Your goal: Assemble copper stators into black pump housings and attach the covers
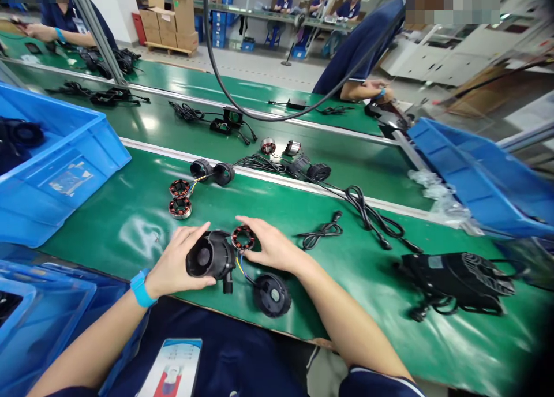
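Observation:
My left hand [179, 258] grips a black cylindrical plastic housing [220, 255] from its left side, thumb below and fingers above. A round hollow opening in it faces left, and a short stub points down. Beside its right end, my right hand [268, 244] pinches a copper-wound motor stator [243, 238]. Yellow and blue wires run from the stator down to a round black cap [272, 295] lying on the green bench. Two more stators [180, 208] stand behind my left hand, near a pair of black round housings [224, 173].
Blue bins stand at the left [64, 172] and right [480, 178]. Coiled black cables [322, 233] and a black finned unit [459, 281] lie to the right. Beyond a metal rail are more stators [268, 147] and cables. Co-workers [359, 51] work across the bench.

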